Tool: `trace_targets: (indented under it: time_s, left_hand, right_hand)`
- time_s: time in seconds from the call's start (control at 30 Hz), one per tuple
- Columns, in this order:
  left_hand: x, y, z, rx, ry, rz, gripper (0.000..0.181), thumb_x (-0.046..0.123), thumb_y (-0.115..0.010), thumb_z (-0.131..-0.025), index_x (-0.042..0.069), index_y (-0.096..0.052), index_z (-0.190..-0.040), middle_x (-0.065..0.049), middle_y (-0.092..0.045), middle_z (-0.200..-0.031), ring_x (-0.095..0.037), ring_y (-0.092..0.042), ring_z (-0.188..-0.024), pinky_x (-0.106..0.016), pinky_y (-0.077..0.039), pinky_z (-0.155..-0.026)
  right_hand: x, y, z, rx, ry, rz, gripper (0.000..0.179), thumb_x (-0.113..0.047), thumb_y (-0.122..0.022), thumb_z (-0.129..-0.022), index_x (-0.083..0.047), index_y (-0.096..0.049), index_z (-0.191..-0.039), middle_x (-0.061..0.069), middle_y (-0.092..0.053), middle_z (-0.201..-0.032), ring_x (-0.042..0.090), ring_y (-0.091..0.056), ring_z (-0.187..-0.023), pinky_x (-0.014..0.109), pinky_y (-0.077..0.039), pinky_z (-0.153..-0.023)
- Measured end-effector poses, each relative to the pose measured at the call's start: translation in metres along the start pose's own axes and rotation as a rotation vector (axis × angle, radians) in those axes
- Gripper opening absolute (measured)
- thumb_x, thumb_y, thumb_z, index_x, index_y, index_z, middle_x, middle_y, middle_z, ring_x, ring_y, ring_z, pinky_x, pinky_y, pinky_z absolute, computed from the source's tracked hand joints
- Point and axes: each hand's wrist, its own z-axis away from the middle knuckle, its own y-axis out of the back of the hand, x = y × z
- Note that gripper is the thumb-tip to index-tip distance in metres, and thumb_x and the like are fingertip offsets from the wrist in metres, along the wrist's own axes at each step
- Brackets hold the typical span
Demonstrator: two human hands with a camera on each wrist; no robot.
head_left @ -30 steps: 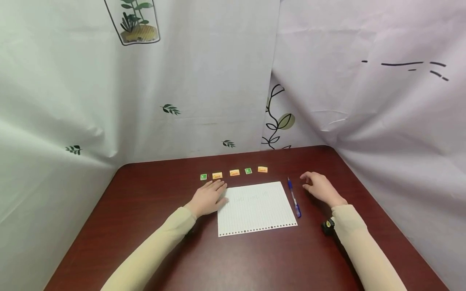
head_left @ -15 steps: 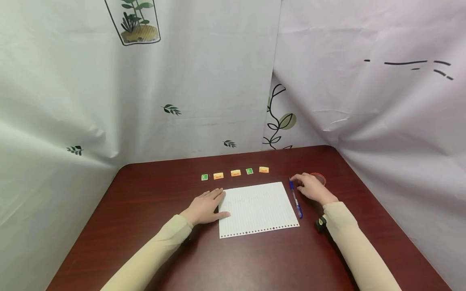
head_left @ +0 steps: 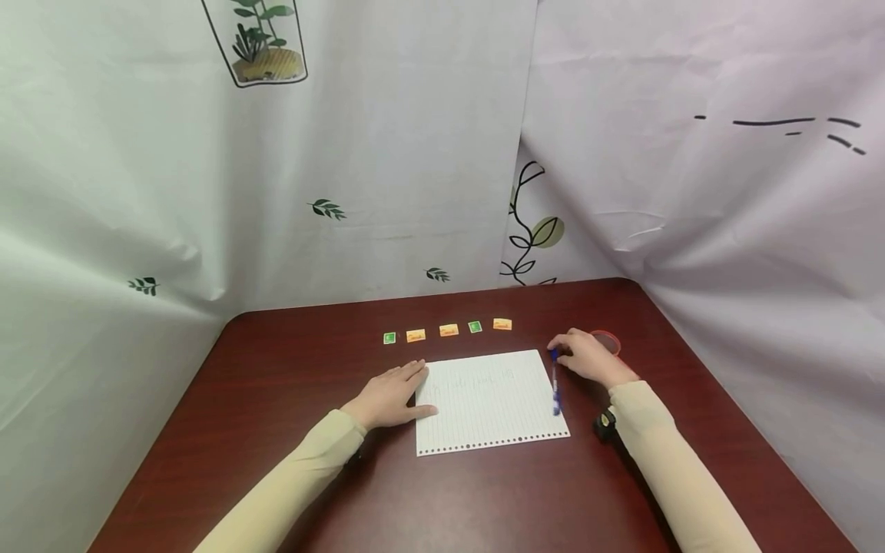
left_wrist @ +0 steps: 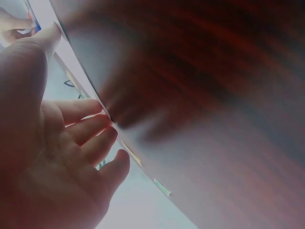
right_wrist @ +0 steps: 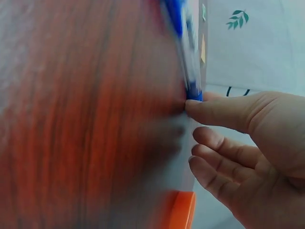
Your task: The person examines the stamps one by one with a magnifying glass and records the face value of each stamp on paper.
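A lined sheet of paper (head_left: 491,407) with faint handwriting lies on the table, its punched edge toward me. My left hand (head_left: 389,395) rests flat at its left edge, fingers straight and thumb over the paper. My right hand (head_left: 588,357) pinches the far end of a blue ballpoint pen (head_left: 555,392) between thumb and index finger. The pen's near end overlaps the paper's right edge in the head view. In the right wrist view the thumb presses the pen's blue end (right_wrist: 194,93), the other fingers loosely bent.
Beyond the paper runs a row of small green and orange stamp-like pieces (head_left: 449,330). A round orange-red thing (head_left: 607,342) sits behind my right hand, partly hidden by it. White printed cloth (head_left: 387,153) hangs around the dark red table (head_left: 442,507).
My right hand has moved left onto the pen and grips its far end. The pen's near end has swung left over the paper. My left hand has slid slightly nearer, bringing its thumb lower.
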Motion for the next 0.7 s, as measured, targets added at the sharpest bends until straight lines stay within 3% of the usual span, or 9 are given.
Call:
trace_targets:
  time_s: [0.7]
  left_hand:
    - [0.002, 0.001, 0.0, -0.022, 0.026, 0.038, 0.087, 0.063, -0.061, -0.093, 0.003, -0.042, -0.153, -0.013, -0.037, -0.159, -0.029, -0.041, -0.143, -0.046, -0.041, -0.109]
  right_hand:
    - [-0.002, -0.004, -0.017, -0.001, 0.018, 0.077, 0.009, -0.012, -0.074, -0.092, -0.004, -0.068, -0.093, 0.005, -0.061, -0.088, 0.02, -0.055, -0.078, 0.04, -0.05, -0.074]
